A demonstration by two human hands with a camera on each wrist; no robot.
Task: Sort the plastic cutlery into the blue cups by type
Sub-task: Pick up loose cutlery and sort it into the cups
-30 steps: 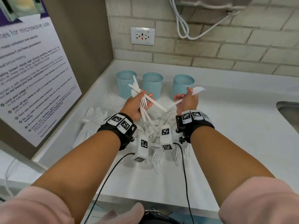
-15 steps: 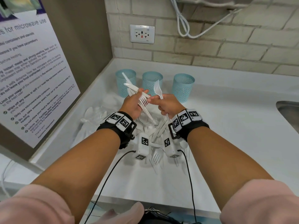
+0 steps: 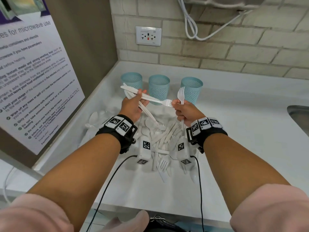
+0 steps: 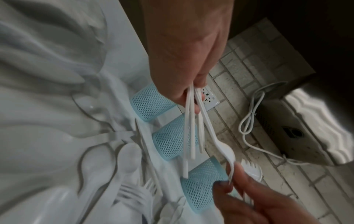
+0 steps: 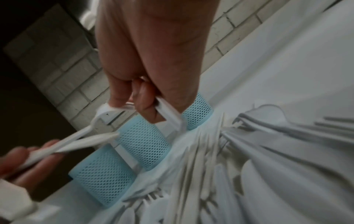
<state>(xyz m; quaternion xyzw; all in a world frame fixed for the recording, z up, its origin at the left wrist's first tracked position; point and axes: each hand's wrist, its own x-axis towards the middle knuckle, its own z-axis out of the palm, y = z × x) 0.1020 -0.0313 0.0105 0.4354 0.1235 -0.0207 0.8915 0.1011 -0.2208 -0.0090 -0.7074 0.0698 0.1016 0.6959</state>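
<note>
Three blue mesh cups stand in a row at the back of the counter: left (image 3: 132,82), middle (image 3: 158,87), right (image 3: 192,89). My left hand (image 3: 135,104) grips a bundle of white cutlery (image 3: 133,91), knives and forks fanned out, also seen in the left wrist view (image 4: 191,128). One fork of the bundle (image 3: 164,102) points right, and its tines touch my right hand's fingers (image 4: 237,186). My right hand (image 3: 181,111) holds one fork (image 3: 181,94) upright in its fist, in front of the right cup. A pile of loose cutlery (image 3: 163,139) lies under both wrists.
A crumpled clear plastic bag (image 3: 93,121) lies left of the pile by the poster wall (image 3: 33,81). A steel sink (image 3: 299,118) cuts into the counter at the far right. A wall socket (image 3: 148,36) and a white cable (image 3: 190,29) are above the cups.
My right hand came from the right cup to the left hand's bundle, then drew back right holding a fork upright. The left hand's bundle has turned flatter, with one fork pointing right.
</note>
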